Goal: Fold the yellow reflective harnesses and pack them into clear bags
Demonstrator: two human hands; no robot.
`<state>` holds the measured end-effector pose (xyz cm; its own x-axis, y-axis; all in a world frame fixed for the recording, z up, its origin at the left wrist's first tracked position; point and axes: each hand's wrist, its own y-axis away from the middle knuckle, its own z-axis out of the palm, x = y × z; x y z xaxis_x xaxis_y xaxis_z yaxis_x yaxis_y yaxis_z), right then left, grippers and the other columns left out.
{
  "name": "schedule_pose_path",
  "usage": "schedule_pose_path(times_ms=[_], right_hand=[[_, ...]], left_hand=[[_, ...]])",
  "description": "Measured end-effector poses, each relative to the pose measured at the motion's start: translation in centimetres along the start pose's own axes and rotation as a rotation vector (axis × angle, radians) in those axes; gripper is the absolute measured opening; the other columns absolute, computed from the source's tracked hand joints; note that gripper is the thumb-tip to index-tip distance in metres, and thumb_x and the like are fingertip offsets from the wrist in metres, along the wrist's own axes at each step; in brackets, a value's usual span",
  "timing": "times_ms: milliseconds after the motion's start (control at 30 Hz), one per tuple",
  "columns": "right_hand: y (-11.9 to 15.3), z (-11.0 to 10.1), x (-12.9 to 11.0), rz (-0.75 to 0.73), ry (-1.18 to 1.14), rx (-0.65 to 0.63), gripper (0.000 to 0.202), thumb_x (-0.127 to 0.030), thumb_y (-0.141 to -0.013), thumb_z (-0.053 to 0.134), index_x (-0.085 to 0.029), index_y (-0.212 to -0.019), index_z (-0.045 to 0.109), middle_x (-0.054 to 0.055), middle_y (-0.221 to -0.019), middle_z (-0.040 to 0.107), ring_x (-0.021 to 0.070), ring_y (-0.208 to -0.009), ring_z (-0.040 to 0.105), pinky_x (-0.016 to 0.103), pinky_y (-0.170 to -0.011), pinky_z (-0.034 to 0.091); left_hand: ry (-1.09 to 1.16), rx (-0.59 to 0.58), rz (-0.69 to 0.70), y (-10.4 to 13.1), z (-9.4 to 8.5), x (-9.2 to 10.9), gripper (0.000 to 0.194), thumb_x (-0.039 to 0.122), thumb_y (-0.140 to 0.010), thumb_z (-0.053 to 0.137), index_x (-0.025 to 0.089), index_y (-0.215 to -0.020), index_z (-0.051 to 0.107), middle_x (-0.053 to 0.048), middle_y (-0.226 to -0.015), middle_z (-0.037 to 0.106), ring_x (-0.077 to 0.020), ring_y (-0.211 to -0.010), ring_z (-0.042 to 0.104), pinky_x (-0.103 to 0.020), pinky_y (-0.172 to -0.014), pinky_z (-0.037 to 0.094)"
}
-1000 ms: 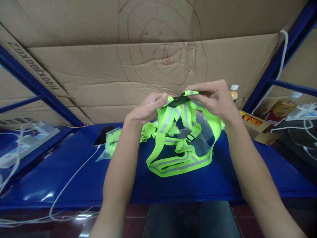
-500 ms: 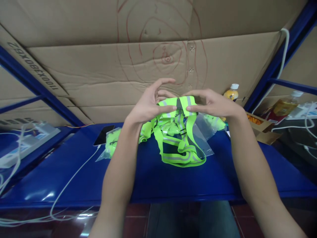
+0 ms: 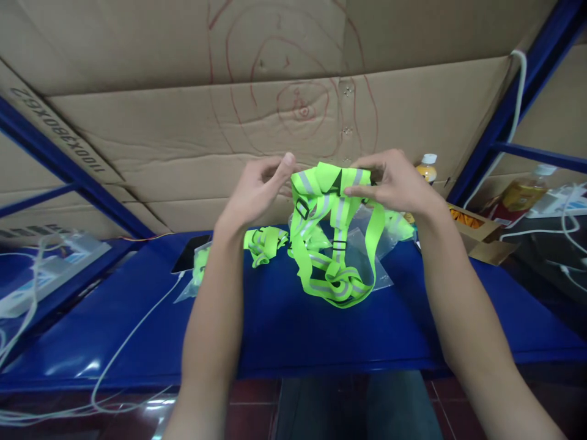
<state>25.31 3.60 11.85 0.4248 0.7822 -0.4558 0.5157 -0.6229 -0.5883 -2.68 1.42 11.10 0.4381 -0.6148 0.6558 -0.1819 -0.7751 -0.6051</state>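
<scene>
A cardboard wall (image 3: pixel 183 110), scrawled with red circles and printed upside down with what reads "100X380X67", backs a glossy blue counter (image 3: pixel 284 330) set in a blue frame. Above the counter, a fluorescent yellow reflective strap vest (image 3: pixel 337 244) hangs from two hands, its lower loops resting on the surface at 12 o'clock. The left hand (image 3: pixel 254 192) pinches the vest's top edge between closed fingers; the right hand (image 3: pixel 397 183) grips the opposite corner likewise. White cables (image 3: pixel 132 333) trail at 9 o'clock; a capped bottle (image 3: pixel 426 168) stands at 2 o'clock.
</scene>
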Motion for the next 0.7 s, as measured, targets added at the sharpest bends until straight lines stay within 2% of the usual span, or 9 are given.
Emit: schedule_pose_path(times_ms=[67, 133, 267, 400, 533, 633, 700], right_hand=[[0.1, -0.1, 0.2, 0.013, -0.067, 0.001, 0.026, -0.041, -0.085, 0.086, -0.017, -0.093, 0.080, 0.002, -0.079, 0.071, 0.0166, -0.069, 0.058, 0.031, -0.065, 0.041], [0.1, -0.1, 0.4, 0.022, -0.087, -0.011, 0.029, -0.043, -0.084, 0.087, -0.017, -0.092, 0.079, 0.002, -0.078, 0.071, 0.0169, -0.068, 0.059, 0.031, -0.063, 0.042], [0.1, 0.0, 0.8, 0.027, -0.039, -0.046, 0.032, -0.047, -0.084, 0.088, -0.017, -0.092, 0.080, 0.003, -0.079, 0.071, 0.0171, -0.070, 0.059, 0.030, -0.062, 0.040], [0.0, 0.3, 0.8, 0.040, -0.072, -0.153, 0.033, -0.050, -0.084, 0.087, -0.018, -0.093, 0.080, 0.002, -0.078, 0.071, 0.0170, -0.070, 0.058, 0.030, -0.062, 0.039], [-0.2, 0.9, 0.4, 0.024, -0.163, -0.258, 0.028, -0.045, -0.085, 0.086, -0.019, -0.092, 0.079, 0.001, -0.080, 0.072, 0.0163, -0.070, 0.059, 0.029, -0.062, 0.039], [-0.3, 1.1, 0.4, -0.009, -0.117, -0.203, 0.028, -0.045, -0.087, 0.084, -0.017, -0.094, 0.080, 0.000, -0.075, 0.070, 0.0149, -0.068, 0.056, 0.029, -0.063, 0.039], [-0.3, 1.0, 0.6, -0.049, -0.045, -0.132, 0.029, -0.044, -0.088, 0.084, -0.016, -0.094, 0.081, -0.001, -0.071, 0.067, 0.0148, -0.067, 0.056, 0.029, -0.065, 0.039]], left_hand=[[-0.020, -0.066, -0.003, 0.4, -0.7, 0.7, 0.063, 0.079, -0.094, 0.064, 0.018, -0.090, 0.078, -0.009, -0.088, 0.078, -0.0243, -0.086, 0.074, -0.033, -0.077, 0.059], [-0.054, -0.075, 0.023, 0.6, -0.9, 1.1, 0.058, 0.075, -0.092, 0.072, 0.018, -0.087, 0.079, -0.008, -0.084, 0.077, -0.0220, -0.079, 0.072, -0.032, -0.075, 0.058], [0.028, -0.025, 0.072, 0.3, -0.2, 0.8, 0.046, 0.064, -0.086, 0.085, 0.018, -0.087, 0.077, -0.008, -0.087, 0.078, -0.0196, -0.077, 0.070, -0.031, -0.073, 0.057], [0.084, 0.066, 0.176, 0.0, 0.6, 0.6, 0.038, 0.054, -0.082, 0.091, 0.020, -0.088, 0.076, -0.006, -0.088, 0.076, -0.0185, -0.078, 0.070, -0.031, -0.073, 0.056], [0.040, -0.035, 0.267, 0.1, 1.8, 1.3, 0.034, 0.054, -0.089, 0.084, 0.021, -0.093, 0.078, -0.006, -0.095, 0.078, -0.0205, -0.087, 0.072, -0.032, -0.080, 0.057], [-0.155, -0.022, 0.278, 0.1, 2.5, 1.5, 0.032, 0.052, -0.097, 0.075, 0.021, -0.095, 0.080, -0.006, -0.098, 0.079, -0.0212, -0.091, 0.070, -0.032, -0.083, 0.054], [-0.281, -0.015, 0.244, 0.1, 2.6, 1.6, 0.036, 0.052, -0.102, 0.066, 0.020, -0.089, 0.078, -0.005, -0.090, 0.076, -0.0204, -0.086, 0.067, -0.032, -0.080, 0.050]])
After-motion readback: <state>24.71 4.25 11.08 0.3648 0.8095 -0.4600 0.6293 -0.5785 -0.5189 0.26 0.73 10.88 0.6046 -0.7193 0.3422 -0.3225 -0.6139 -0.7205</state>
